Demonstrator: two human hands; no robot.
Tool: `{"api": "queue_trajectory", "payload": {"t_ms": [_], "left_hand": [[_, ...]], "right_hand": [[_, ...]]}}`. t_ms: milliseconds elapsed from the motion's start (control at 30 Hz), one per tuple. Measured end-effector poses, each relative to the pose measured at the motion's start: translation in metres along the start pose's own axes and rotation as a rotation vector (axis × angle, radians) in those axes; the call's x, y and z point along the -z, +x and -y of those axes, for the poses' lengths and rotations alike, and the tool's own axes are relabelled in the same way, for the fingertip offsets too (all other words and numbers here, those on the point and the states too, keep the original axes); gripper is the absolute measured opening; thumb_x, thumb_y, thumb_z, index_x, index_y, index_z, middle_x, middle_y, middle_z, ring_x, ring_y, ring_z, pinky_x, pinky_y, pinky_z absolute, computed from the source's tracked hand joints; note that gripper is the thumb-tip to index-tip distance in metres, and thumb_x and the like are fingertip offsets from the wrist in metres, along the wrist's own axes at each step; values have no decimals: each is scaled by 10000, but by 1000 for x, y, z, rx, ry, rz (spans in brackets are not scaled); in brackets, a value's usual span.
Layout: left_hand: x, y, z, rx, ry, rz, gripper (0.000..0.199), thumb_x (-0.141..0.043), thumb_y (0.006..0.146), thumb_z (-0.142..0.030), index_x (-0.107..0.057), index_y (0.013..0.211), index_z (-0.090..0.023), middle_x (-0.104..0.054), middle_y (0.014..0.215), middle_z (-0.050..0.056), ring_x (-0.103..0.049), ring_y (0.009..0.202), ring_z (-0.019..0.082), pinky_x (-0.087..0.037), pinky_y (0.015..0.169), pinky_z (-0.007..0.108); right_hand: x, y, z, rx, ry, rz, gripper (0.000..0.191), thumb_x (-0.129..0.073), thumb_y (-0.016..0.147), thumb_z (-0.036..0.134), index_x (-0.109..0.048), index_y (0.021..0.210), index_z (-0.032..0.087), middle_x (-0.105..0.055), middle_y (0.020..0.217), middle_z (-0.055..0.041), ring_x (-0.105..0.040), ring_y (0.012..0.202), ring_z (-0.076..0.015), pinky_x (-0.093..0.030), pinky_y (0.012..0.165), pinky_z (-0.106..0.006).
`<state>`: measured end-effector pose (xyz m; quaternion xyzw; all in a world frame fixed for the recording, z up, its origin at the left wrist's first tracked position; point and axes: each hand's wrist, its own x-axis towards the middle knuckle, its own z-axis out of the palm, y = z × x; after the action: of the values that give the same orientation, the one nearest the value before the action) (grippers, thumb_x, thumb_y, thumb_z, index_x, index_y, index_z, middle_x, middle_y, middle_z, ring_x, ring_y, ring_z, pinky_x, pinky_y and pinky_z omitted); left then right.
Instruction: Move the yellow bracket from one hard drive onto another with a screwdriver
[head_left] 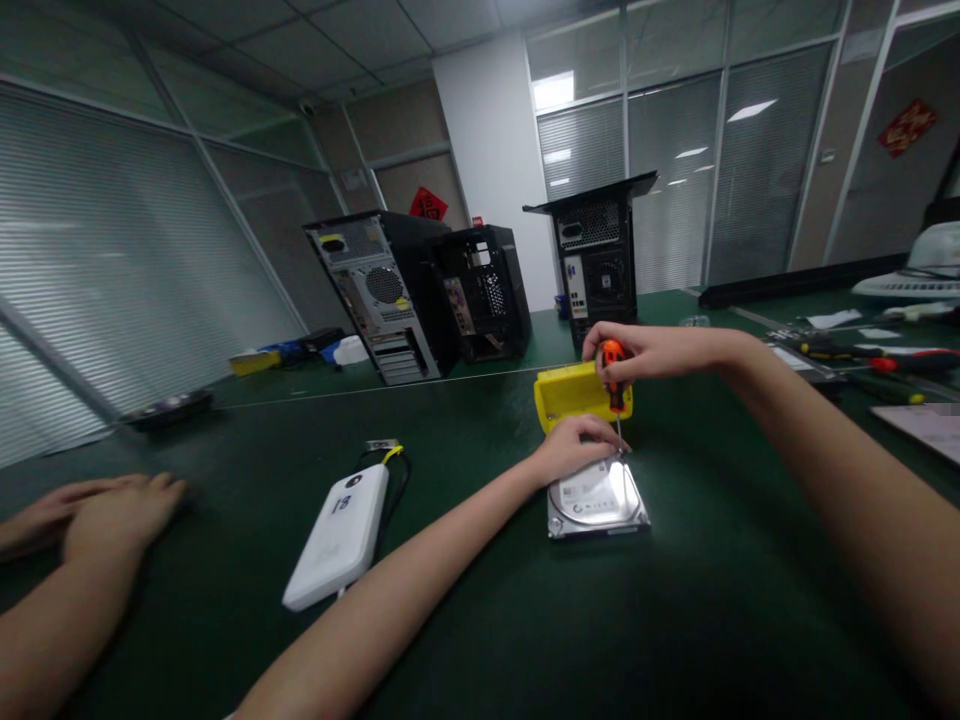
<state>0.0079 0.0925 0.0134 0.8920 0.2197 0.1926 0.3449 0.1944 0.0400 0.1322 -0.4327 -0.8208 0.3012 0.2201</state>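
Pinching the orange-and-black screwdriver [613,362] between thumb and fingers, the right hand [613,352] holds it upright, right of the frame's centre, its tip at the far edge of the hard drive [598,496]. The left hand [577,447], fingers together, lies over the drive's far left corner. Just beyond, a yellow tray [575,392] leaves little room behind both hands. Bare green worktop [480,620] opens at lower centre, below the drive's near edge, and leftward up to the white power bank [341,535]. Another person's hands [124,510] rest at far left.
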Motion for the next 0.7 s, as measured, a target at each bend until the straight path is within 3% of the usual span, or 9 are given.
{"api": "queue_trajectory", "payload": {"t_ms": [167,367,467,700], "left_hand": [[-1,0,1,1,-6,-7,185,-554,795,-143,-721,875,-155,-678,940,43,-597,910,154,-437,856,262],[1,-1,-3,18,0,2,190,-557,797,-165,-721,893,-158,-667,961,44,-588,924,155,-432,856,255],[1,-1,-2,9,-2,4,187,-562,799,-177,-719,898,-159,-662,964,47,-584,930,159,-430,859,261],[0,0,2,-28,-13,8,184,-558,807,-183,-716,896,-152,-662,955,49,-584,920,157,-428,857,263]], "right_hand": [[-1,2,-1,-4,6,-20,323,-567,781,290,-445,1066,201,-578,947,-41,-604,801,-146,-510,650,-248],[1,6,0,14,-177,-93,253,-610,746,402,-547,841,177,-604,820,-27,-606,725,-144,-484,617,-250],[0,7,1,-27,-273,-155,301,-625,721,450,-544,806,173,-609,762,-26,-606,665,-145,-469,569,-247],[0,4,1,-168,-245,-130,275,-484,821,457,-480,861,185,-630,822,-73,-597,563,-139,-475,509,-264]]}}
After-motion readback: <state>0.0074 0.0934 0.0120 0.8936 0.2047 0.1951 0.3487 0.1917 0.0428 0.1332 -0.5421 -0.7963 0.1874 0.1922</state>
